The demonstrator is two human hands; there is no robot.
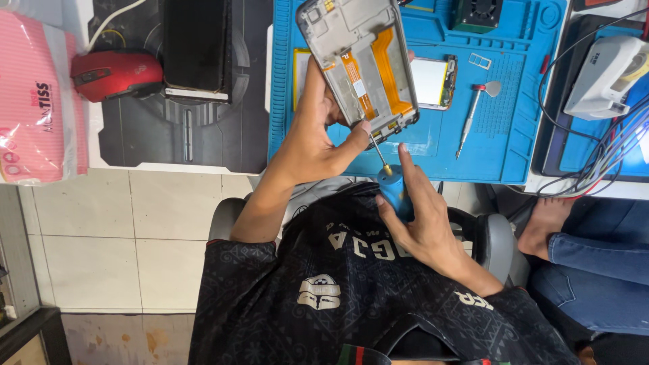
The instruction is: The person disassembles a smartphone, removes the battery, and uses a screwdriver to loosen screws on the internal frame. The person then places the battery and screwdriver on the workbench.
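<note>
My left hand [312,138] grips an opened phone body [358,57], a grey frame with orange flex cables inside, tilted above the blue work mat [520,135]. The thumb presses on the frame's lower edge. My right hand [420,220] holds a blue-handled screwdriver [392,189] close to my chest. Its thin shaft points up and left, and the tip meets the bottom corner of the phone body beside my left thumb.
On the mat lie a flat phone part [433,81], a slim metal tool [470,122] and a small metal tray [480,61]. A red mouse [115,73], a dark device [196,47] and a pink tissue pack [34,101] sit to the left. A white device [605,74] with cables and another person's foot [547,223] are at the right.
</note>
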